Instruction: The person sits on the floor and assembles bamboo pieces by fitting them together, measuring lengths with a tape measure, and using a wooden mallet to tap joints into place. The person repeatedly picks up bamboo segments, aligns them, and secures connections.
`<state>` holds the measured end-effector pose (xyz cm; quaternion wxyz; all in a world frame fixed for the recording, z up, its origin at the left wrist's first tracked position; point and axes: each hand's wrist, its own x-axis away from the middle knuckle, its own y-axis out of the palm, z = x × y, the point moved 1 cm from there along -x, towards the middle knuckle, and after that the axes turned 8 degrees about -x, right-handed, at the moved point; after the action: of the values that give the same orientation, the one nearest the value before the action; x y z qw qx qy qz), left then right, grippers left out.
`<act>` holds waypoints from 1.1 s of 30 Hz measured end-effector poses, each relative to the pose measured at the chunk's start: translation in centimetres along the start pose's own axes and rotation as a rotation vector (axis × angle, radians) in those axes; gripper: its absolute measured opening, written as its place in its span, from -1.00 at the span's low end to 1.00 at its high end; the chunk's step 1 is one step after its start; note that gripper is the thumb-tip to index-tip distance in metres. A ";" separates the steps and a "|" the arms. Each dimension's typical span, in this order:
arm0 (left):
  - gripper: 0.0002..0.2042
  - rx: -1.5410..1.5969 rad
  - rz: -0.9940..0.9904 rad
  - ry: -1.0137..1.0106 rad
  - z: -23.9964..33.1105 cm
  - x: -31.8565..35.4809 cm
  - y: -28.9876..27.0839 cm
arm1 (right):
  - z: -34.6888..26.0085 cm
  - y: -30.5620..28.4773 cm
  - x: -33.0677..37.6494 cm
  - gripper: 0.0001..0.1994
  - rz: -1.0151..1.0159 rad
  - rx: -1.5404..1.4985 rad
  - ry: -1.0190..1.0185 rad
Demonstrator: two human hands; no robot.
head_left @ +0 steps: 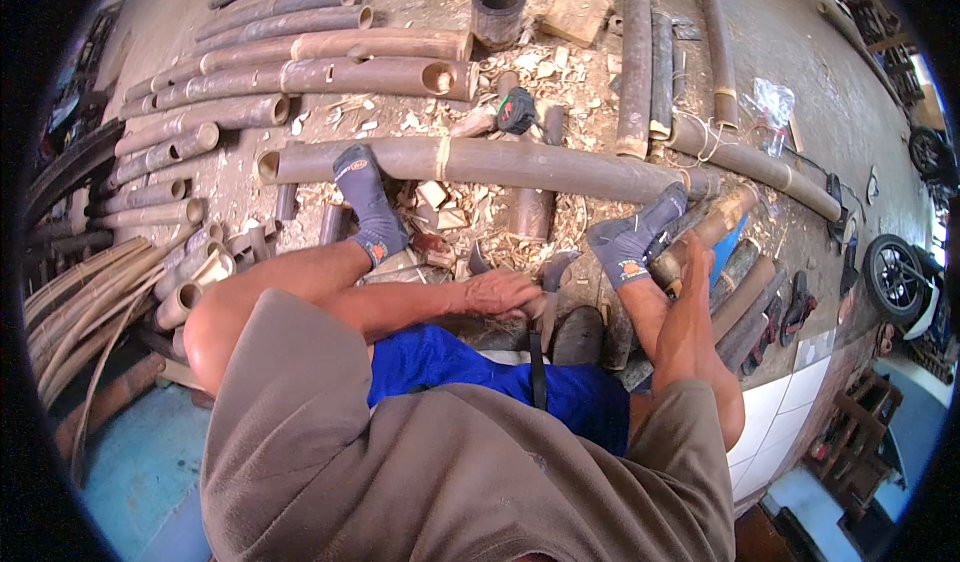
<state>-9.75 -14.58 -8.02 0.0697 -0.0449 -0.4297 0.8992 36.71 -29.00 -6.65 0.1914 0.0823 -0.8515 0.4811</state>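
Gripping a dark tool point(545, 307) with left hand point(500, 292), two grey socks point(368, 202).

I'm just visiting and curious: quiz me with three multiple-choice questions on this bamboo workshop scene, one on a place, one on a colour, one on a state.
1. Where does the long bamboo pole lie?
A. Across the floor, under both socked feet
B. Upright against a wall
C. On a shelf

2. What colour are the shorts?
A. Red
B. Blue
C. White

3. What is the left hand doing?
A. Lying flat and open on the floor
B. Raised overhead
C. Closed around something dark between the legs

Answers: 1 A, both feet rest on it. 2 B, bright blue cloth shows. 3 C, its fingers curl low, near the wood chips.
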 end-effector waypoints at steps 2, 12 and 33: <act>-0.41 0.156 0.066 -0.186 0.3 -1.9 -2.2 | 1.1 -0.8 0.2 -0.48 -0.041 -0.403 0.087; -0.56 1.304 0.882 -0.845 -7.0 -10.0 -23.0 | -1.6 -4.0 8.6 -0.45 -0.223 -1.334 0.038; -0.71 0.935 1.689 -0.616 -28.5 -11.0 -36.9 | -13.3 -12.0 33.9 -0.11 -0.304 -0.858 -0.305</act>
<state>8.29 28.37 3.14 -0.6925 -0.0683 0.1386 0.7047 12.95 -22.49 22.66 0.1493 0.1890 -0.9699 0.0351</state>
